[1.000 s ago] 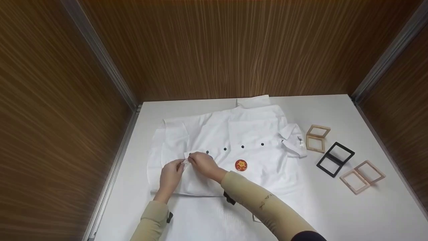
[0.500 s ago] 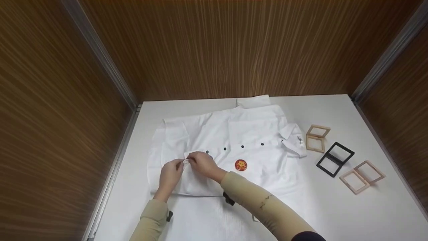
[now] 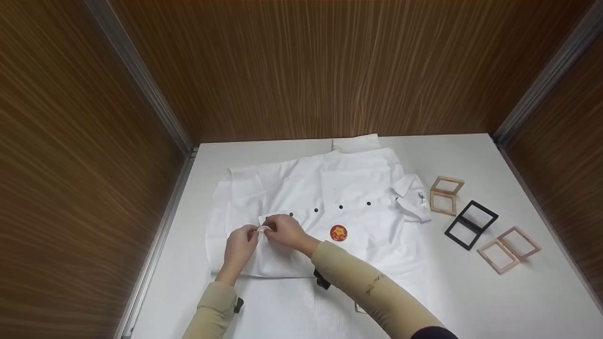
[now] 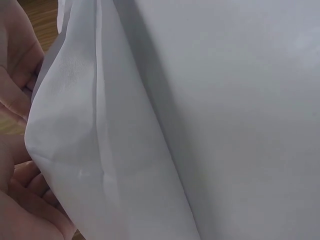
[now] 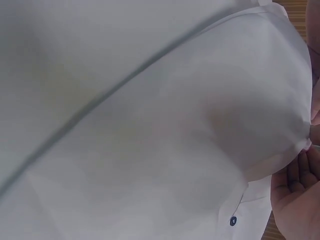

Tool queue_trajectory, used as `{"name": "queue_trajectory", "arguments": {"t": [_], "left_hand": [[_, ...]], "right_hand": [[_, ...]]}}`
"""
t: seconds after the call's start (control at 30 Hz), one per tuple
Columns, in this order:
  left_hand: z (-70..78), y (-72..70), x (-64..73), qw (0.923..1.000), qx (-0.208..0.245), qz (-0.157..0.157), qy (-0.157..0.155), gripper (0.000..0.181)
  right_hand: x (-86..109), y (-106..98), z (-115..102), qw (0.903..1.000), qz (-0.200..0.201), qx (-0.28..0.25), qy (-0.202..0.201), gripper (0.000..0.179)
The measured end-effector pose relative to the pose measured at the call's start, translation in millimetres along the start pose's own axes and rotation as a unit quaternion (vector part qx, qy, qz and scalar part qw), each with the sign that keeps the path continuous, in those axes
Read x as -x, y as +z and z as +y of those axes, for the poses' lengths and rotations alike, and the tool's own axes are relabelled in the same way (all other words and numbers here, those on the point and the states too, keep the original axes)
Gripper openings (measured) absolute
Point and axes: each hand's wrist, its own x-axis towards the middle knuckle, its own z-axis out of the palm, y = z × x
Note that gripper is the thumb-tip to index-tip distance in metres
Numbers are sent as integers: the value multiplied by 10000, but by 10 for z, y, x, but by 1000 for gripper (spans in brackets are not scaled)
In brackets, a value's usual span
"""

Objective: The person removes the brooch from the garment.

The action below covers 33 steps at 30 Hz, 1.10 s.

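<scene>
A white short-sleeved shirt lies spread sideways, its row of dark buttons running across the middle. Near the shirt's left end, my left hand pinches the front edge. Close beside it, my right hand pinches the same edge, with a small fold of cloth raised between the fingertips. Both wrist views show the lifted cloth bulging in front of the hands and hiding part of the fingers. One dark button shows below the raised cloth in the right wrist view. Whether a button is between the fingertips I cannot tell.
A round red badge with a yellow flower lies on the shirt. To the right are a gold open compact case, a black one and a pink one. Wood-grain panels enclose the white table.
Both hands stay at almost the same spot. The right fingertips have shifted slightly, and more of the white fold shows between the hands. The compacts and badge remain in place.
</scene>
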Motion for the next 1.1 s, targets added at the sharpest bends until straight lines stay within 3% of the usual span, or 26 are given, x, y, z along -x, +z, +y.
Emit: {"name": "queue_trajectory", "arguments": {"t": [0.37,0.63,0.77,1.1], "left_hand": [[-11,27,-10,10000,13,21,-95,18],[-23,32,-5,9981,473,109,-372,18],[-15,38,-6,9971,619,252,-364,17],[4,41,-15,9963,638,131,-558,17]], "right_hand": [[9,36,-3,9989,78,-285,353,19],[21,48,-2,9968,101,-577,549,19],[13,37,11,9958,64,-610,680,20],[11,20,-16,9970,79,-372,673,18]]}}
